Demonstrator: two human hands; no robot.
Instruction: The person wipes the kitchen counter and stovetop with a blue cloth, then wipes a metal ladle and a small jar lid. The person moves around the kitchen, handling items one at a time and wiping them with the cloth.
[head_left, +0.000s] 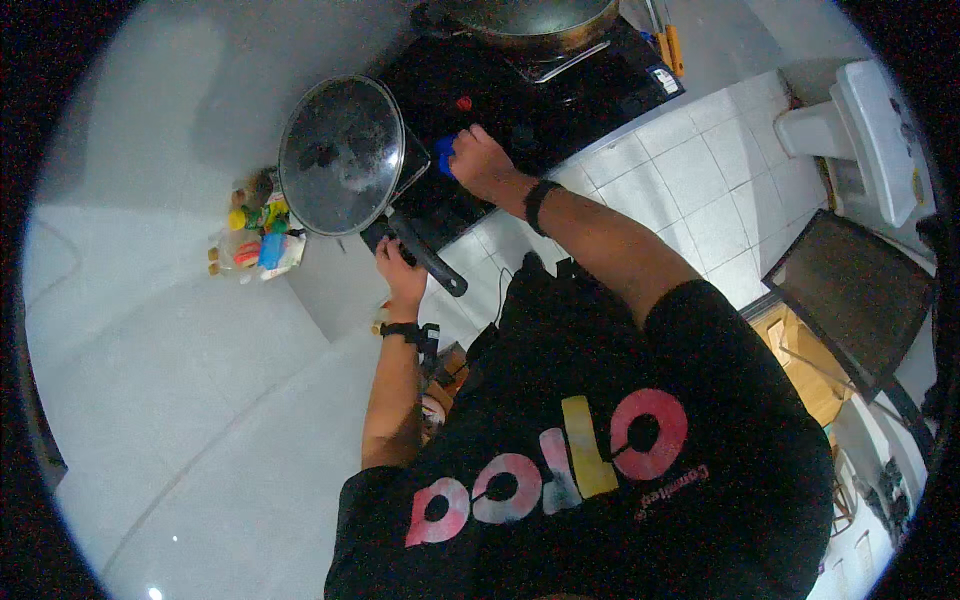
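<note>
My right hand (480, 161) has its fingers closed on a blue cloth or sponge (445, 156) against the top of a black gas stove (510, 97). Left of it, a frying pan with a glass lid (341, 154) stands on the stove's left part, its black handle (427, 255) pointing towards me. My left hand (401, 274) is at the stove's near left corner, just left of the pan handle; its fingertips touch the stove's edge. Whether it grips that edge is hard to tell. A small red thing (464, 103) shows on the stove beyond my right hand.
A large wok (540, 34) stands on the stove's far side. Orange-handled utensils (671, 49) lie to its right. Bottles and packets (259, 232) crowd the counter left of the pan. A white washbasin (874, 142) and a dark-topped chair or table (855, 292) are at the right.
</note>
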